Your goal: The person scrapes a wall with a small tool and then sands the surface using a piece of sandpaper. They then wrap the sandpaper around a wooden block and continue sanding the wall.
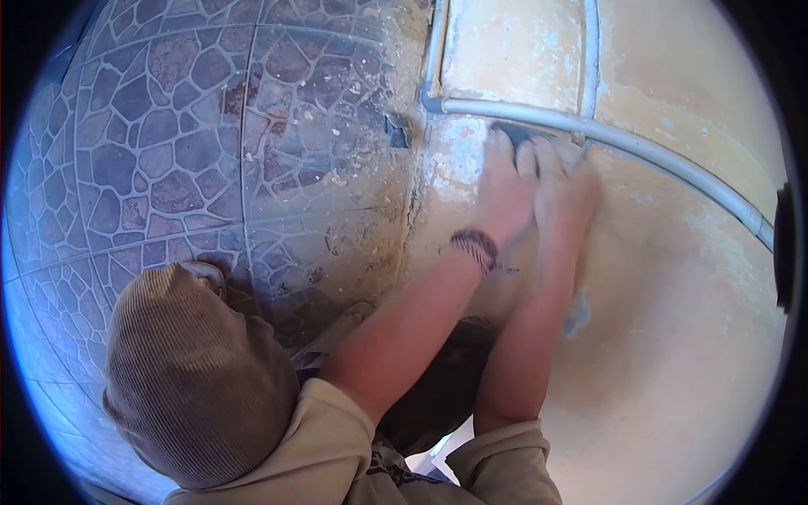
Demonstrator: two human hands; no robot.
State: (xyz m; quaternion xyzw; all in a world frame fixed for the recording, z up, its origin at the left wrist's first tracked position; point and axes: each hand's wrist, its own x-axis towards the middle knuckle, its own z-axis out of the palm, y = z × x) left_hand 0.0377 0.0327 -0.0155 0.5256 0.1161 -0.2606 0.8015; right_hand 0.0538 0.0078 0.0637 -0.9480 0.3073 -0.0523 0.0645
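My left hand (503, 181), with a dark woven bracelet at the wrist, presses low on the pale wall (665, 311). Close against it lies my right hand (562, 181), its fingers bent and bunched beside the left ones. Both hands are closed over a dark flat piece (515, 131), which shows only as a dark edge past the fingertips; I cannot tell its kind. Around the hands the wall's paint is worn and flaking, with a whitish patch (461, 151) just left of them.
A pale pipe (665, 151) runs along the wall just beyond my hands, with an upright branch (591, 50). Stone-patterned floor tiles (168, 143) with dust and chips lie left. A small dark scrap (396, 131) sits near the wall's foot. My corduroy-covered knee (194, 379) is at lower left.
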